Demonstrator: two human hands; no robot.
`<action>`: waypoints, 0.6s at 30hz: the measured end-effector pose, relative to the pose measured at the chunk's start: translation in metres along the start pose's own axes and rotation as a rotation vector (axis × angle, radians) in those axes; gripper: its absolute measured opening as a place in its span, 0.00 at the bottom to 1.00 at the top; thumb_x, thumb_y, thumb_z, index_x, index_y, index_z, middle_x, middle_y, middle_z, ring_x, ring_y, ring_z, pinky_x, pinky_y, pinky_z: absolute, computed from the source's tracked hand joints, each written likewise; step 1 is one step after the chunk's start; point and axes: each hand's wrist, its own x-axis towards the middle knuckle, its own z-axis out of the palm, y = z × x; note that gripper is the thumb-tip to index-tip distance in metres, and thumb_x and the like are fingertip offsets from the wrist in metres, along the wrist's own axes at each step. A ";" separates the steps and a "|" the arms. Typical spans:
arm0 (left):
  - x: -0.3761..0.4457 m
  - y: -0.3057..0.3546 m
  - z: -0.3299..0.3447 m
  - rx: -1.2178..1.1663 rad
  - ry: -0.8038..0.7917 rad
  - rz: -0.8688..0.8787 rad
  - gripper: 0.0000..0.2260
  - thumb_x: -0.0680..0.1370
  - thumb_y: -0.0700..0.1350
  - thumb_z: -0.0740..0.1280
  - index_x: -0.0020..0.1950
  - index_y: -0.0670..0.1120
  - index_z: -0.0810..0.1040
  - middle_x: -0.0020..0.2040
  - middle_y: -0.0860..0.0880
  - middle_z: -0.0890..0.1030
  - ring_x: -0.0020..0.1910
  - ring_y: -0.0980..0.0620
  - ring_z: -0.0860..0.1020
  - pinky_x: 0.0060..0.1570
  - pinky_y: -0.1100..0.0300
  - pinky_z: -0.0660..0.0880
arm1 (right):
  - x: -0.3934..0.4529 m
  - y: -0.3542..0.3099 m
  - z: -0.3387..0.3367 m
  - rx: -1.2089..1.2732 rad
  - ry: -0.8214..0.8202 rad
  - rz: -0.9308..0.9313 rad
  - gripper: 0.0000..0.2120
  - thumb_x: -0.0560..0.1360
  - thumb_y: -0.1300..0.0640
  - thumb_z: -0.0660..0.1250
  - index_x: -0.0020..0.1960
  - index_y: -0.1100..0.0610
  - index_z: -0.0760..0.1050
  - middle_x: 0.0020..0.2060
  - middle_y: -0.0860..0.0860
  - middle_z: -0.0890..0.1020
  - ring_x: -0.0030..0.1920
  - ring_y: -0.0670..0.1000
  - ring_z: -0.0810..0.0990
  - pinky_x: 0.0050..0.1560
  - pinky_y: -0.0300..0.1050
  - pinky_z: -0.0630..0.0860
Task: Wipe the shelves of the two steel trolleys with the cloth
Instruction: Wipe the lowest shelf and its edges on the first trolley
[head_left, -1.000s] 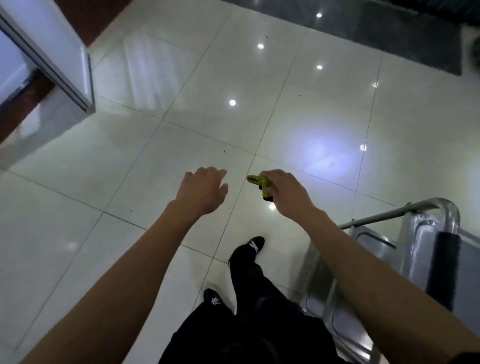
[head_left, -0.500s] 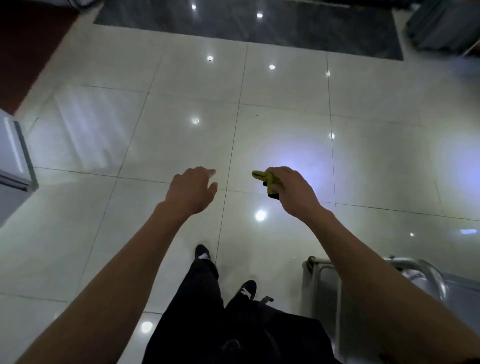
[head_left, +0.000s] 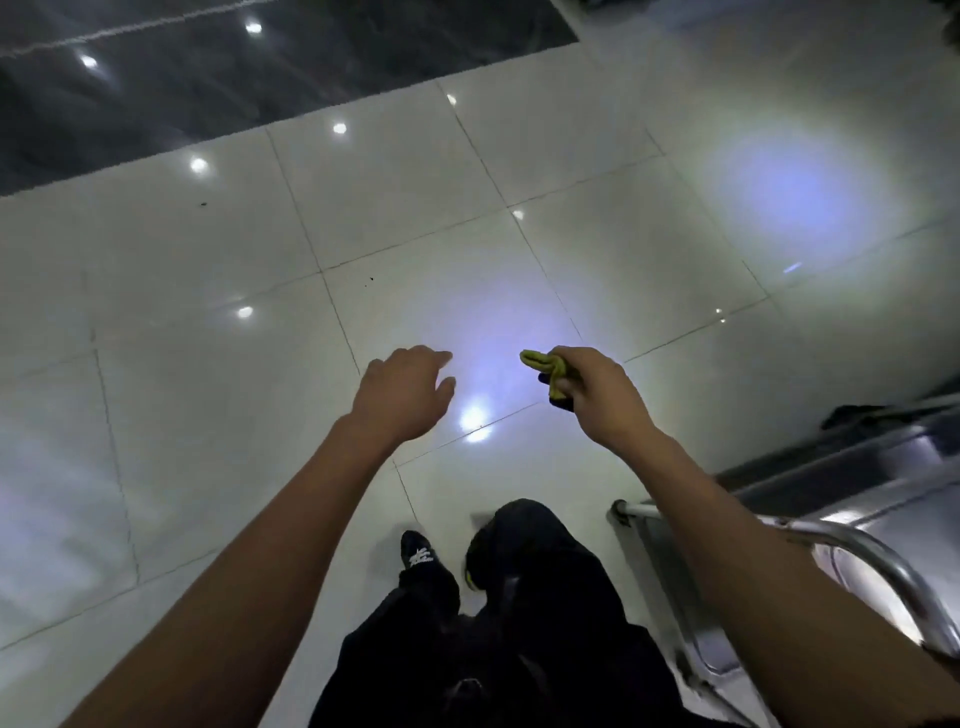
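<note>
Head view: right hand (head_left: 592, 392) grips bunched yellow-green cloth (head_left: 545, 366), held out over glossy white tiled floor (head_left: 208, 322); left hand (head_left: 402, 392) empty, fingers relaxed; shiny steel trolley (head_left: 883, 551) at lower right, well apart from cloth; second trolley not visible; no wiping underway, how much is done cannot be judged

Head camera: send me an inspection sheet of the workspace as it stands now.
Surface: glossy white tiled floor, lamp reflections, a few dark specks.
Job's things: yellow-green cloth bunched in the right hand; one steel trolley at lower right, not being wiped.
Clutter: a dark item on the trolley's far end, unclear.
Hands: left hand relaxed, holding nothing, over the floor.
Cables: nothing seen.
Surroundings: dark floor section at top; the person's dark trousers and shoes below.
</note>
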 end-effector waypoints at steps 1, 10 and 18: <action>0.021 0.010 -0.006 0.014 -0.020 0.038 0.22 0.84 0.54 0.57 0.78 0.52 0.66 0.75 0.49 0.70 0.71 0.46 0.70 0.68 0.48 0.67 | 0.008 0.007 -0.008 0.002 0.032 0.014 0.06 0.72 0.66 0.55 0.42 0.61 0.69 0.39 0.52 0.78 0.52 0.40 0.82 0.40 0.48 0.77; 0.202 0.113 -0.052 0.211 -0.121 0.258 0.22 0.84 0.54 0.57 0.77 0.52 0.67 0.74 0.50 0.72 0.69 0.46 0.72 0.65 0.48 0.70 | 0.100 0.062 -0.107 0.059 0.277 0.127 0.10 0.75 0.68 0.58 0.45 0.55 0.74 0.48 0.53 0.79 0.48 0.52 0.78 0.38 0.35 0.75; 0.311 0.208 -0.086 0.293 -0.169 0.392 0.22 0.84 0.54 0.56 0.77 0.52 0.67 0.74 0.51 0.72 0.69 0.46 0.73 0.62 0.52 0.71 | 0.151 0.104 -0.202 0.079 0.429 0.216 0.17 0.78 0.66 0.61 0.61 0.51 0.77 0.58 0.48 0.79 0.57 0.51 0.75 0.52 0.38 0.73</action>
